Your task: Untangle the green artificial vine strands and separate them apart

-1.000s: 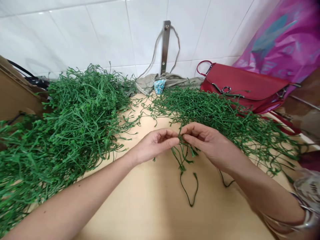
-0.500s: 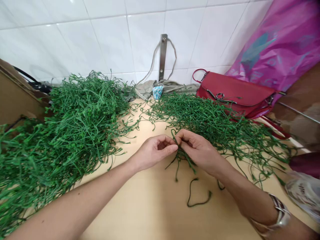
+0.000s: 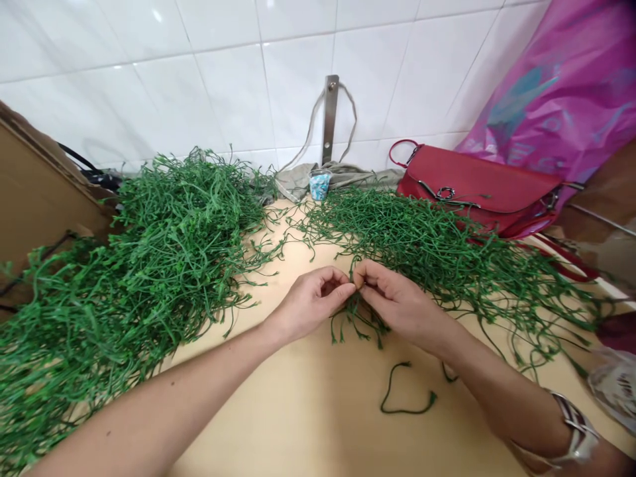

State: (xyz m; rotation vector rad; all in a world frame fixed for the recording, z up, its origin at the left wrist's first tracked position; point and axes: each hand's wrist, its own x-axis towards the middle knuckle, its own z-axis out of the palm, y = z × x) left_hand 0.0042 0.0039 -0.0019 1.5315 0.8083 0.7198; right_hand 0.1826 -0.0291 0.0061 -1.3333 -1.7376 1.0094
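Observation:
My left hand [image 3: 311, 303] and my right hand [image 3: 400, 306] meet at the fingertips in the middle of a pale wooden table [image 3: 278, 424]. Both pinch a bunch of green artificial vine stems [image 3: 358, 319], whose short ends hang below my fingers. A loose looped stem [image 3: 400, 396] lies on the table just below the hands, apart from them. A large heap of the same vine [image 3: 163, 265] spreads to my left, and a flatter heap [image 3: 432, 255] lies behind my right hand.
A red handbag [image 3: 477, 185] lies at the back right, in front of a pink plastic bag [image 3: 527, 86]. A small blue-speckled cup [image 3: 320, 186] stands on a grey cloth [image 3: 293, 180] by the white tile wall [image 3: 149, 86]. Cardboard [image 3: 40, 192] stands at the left.
The whole scene sits slightly lower in the view. The stem loop now lies apart from the pinched bunch, and the strands under my fingers hang shorter.

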